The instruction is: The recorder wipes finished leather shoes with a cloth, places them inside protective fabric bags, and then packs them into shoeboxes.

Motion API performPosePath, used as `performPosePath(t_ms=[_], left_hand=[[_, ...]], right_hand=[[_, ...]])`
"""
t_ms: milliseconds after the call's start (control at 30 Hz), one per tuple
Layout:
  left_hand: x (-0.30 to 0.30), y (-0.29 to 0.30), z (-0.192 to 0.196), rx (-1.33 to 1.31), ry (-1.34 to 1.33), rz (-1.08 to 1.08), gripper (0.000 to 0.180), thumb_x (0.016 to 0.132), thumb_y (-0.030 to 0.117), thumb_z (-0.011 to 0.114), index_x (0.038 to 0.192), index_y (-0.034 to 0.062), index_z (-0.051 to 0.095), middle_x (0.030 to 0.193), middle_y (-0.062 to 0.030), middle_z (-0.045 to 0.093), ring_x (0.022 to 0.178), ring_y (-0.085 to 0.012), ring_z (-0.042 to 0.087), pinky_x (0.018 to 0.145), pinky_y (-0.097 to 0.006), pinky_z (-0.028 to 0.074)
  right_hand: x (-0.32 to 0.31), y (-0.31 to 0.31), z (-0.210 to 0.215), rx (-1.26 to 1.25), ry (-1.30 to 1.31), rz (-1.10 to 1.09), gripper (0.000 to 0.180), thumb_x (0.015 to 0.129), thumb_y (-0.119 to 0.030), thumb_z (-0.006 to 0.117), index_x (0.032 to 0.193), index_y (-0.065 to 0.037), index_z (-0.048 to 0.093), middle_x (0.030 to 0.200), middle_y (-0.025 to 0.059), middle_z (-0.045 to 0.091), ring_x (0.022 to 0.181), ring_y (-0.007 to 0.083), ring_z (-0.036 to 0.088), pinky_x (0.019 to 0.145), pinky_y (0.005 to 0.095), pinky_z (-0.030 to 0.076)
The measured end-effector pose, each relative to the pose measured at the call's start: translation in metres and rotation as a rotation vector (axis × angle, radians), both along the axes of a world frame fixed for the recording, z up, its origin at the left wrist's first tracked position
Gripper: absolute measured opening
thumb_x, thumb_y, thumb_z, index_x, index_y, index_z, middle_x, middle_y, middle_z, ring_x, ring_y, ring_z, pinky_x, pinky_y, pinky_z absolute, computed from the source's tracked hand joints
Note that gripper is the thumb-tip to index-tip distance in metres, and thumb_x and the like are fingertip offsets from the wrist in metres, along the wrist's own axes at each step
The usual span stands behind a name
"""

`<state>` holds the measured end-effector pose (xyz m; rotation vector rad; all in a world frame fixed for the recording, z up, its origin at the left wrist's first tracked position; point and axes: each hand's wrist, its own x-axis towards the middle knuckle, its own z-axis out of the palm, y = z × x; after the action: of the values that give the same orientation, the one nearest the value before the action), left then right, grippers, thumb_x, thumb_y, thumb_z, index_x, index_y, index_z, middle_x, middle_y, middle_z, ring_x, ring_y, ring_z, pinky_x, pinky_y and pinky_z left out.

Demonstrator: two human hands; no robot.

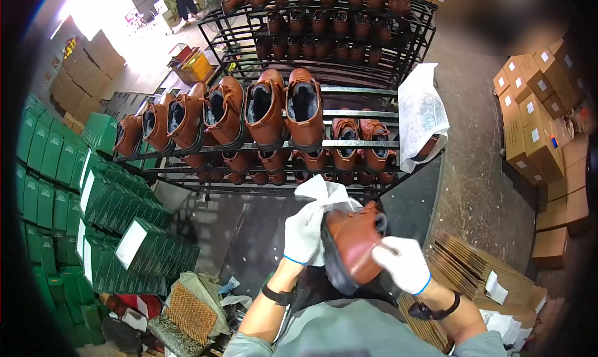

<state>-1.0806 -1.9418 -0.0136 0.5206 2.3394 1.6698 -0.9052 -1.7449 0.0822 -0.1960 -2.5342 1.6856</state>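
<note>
A: What is held at this moment?

B: A brown leather boot (356,242) with a dark sole is held between both white-gloved hands. The left hand (304,232) is closed on the sole side together with a sheet of white tissue paper (327,194), which stands up just above that grip. The right hand (405,263) is pressed on the toe part, fingers curled against the leather.

A: Which step is judged to be in hand?

B: The wrapping of the boot seems to be only begun; most of the leather is not yet covered. For the next move, the paper must probably be drawn from the left grip across the upper, while the boot is kept steady by the right.

A: And beyond the hands?

B: A black metal rack (349,146) with similar brown boots is seen beyond them.
</note>
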Motion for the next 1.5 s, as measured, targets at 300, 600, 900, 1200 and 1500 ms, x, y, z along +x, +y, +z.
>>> performPosePath(t_ms=[300, 600, 900, 1200, 1500], left_hand=[[0.007, 0.01, 0.052, -0.068, 0.054, -0.241, 0.025, 0.108, 0.018, 0.068, 0.124, 0.0021, 0.078, 0.103, -0.0226, 0.079, 0.095, -0.035, 0.079, 0.082, -0.037, 0.061], [0.035, -0.029, 0.099, 0.139, 0.016, -0.077, 0.019, 0.106, 0.01, 0.066, 0.107, -0.0027, 0.08, 0.082, -0.0053, 0.074, 0.074, -0.0091, 0.063, 0.066, -0.029, 0.052], [-0.004, -0.026, 0.042, 0.454, -0.143, 0.386, 0.038, 0.115, 0.03, 0.059, 0.117, -0.0021, 0.079, 0.112, -0.0055, 0.077, 0.096, -0.0125, 0.069, 0.085, -0.026, 0.053], [0.002, -0.058, -0.014, 0.455, -0.53, 0.386, 0.047, 0.116, 0.039, 0.057, 0.12, -0.0023, 0.079, 0.106, -0.003, 0.077, 0.092, -0.0098, 0.068, 0.081, -0.028, 0.055], [-0.013, -0.112, -0.04, 0.141, -0.099, 0.549, 0.044, 0.117, 0.034, 0.055, 0.099, -0.0007, 0.075, 0.076, 0.0052, 0.06, 0.069, -0.0096, 0.053, 0.065, -0.033, 0.047]], right_hand=[[-0.034, -0.005, 0.023, 0.588, 0.388, 0.421, 0.015, 0.099, -0.025, 0.071, 0.09, -0.013, 0.074, 0.082, 0.0091, 0.069, 0.069, 0.0323, 0.07, 0.059, 0.043, 0.056], [-0.03, -0.039, 0.0, 0.286, 0.219, -0.278, 0.021, 0.095, -0.013, 0.081, 0.113, -0.002, 0.079, 0.098, 0.0167, 0.078, 0.081, 0.0345, 0.075, 0.073, 0.0421, 0.061], [-0.142, 0.072, -0.018, 0.861, 0.419, -0.47, 0.014, 0.092, -0.009, 0.073, 0.106, -0.007, 0.075, 0.099, 0.0148, 0.074, 0.091, 0.0387, 0.071, 0.082, 0.0481, 0.059], [-0.132, -0.086, -0.049, 0.245, -0.317, 0.136, 0.032, 0.095, -0.036, 0.072, 0.097, -0.004, 0.072, 0.093, 0.025, 0.073, 0.091, 0.0484, 0.07, 0.085, 0.052, 0.057], [-0.206, -0.037, 0.013, 0.643, -0.069, -0.014, 0.033, 0.09, -0.034, 0.077, 0.101, -0.003, 0.078, 0.104, 0.0211, 0.075, 0.096, 0.0412, 0.074, 0.087, 0.0492, 0.06]])
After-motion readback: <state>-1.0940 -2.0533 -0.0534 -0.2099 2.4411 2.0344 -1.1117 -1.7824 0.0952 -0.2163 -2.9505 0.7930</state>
